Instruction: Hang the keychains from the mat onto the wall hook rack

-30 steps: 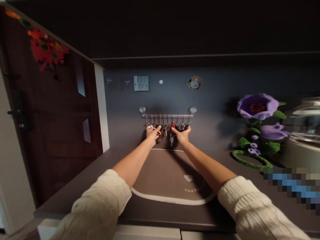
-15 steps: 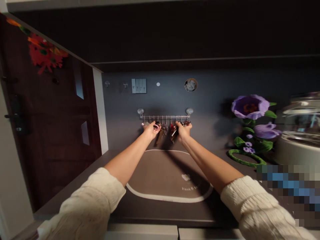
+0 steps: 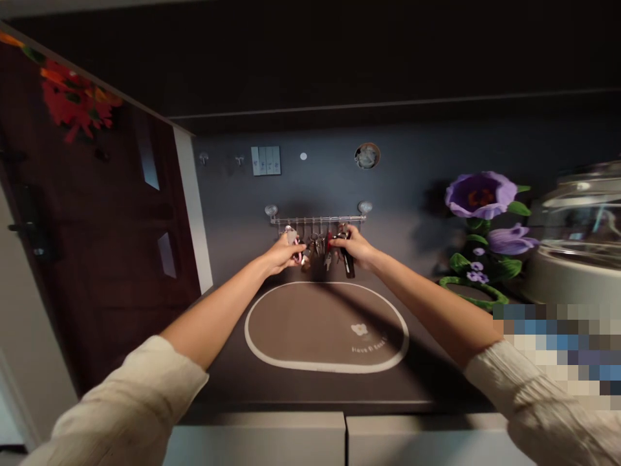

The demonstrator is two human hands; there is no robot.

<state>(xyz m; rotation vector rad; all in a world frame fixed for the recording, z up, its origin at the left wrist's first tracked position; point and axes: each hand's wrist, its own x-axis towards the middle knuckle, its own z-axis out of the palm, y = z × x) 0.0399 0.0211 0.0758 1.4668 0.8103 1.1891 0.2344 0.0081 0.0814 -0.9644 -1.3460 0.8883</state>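
Note:
A clear hook rail [image 3: 317,220] is fixed to the dark wall by two round suction cups, and several keys [image 3: 317,244] hang along it. My left hand [image 3: 281,254] is closed at the rail's left end around a bunch of keys with a pink ring [image 3: 297,252]. Near the right end, my right hand [image 3: 358,246] grips keys with a dark, long fob [image 3: 348,264] pointing down. A red item [image 3: 329,239] hangs just left of that hand. Whether the held keys still touch their hooks I cannot tell.
An oval brown mat [image 3: 301,327] with a white rim lies on the dark counter below. Purple artificial flowers [image 3: 482,197] and a glass-topped pale appliance [image 3: 577,259] stand at right. Switches [image 3: 266,160] are on the wall; a dark door [image 3: 121,272] is at left.
Both hands have turned and drawn slightly outward around their keys. The dark fob now hangs plainly below my right hand. The view has shifted slightly.

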